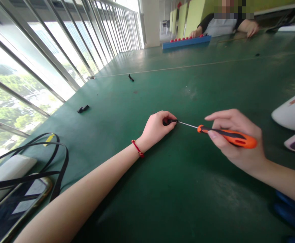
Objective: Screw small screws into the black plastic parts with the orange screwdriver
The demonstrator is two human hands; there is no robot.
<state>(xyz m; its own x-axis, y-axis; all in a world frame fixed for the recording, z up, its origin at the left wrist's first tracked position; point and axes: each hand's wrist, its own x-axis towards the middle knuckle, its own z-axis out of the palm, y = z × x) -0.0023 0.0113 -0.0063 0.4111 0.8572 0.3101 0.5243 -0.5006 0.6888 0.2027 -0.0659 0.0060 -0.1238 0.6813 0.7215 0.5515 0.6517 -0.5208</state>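
Near the middle of the green table (162, 84), my left hand (159, 125) pinches a small black part (171, 121) between thumb and fingers; a red bracelet is on that wrist. My right hand (238, 135) is closed on the handle of an orange and black screwdriver (238, 138), its index finger stretched out above the handle. The screwdriver's thin shaft points left, and its tip meets the right end of the black part. The exact contact is too small to make out.
Small black pieces (83, 109) (131, 78) lie at the left and farther back. A phone (23, 206) and black strap (65, 162) are at the lower left. White objects (292, 109) stand at right. Across the table, a person sits by a blue rack (186, 43).
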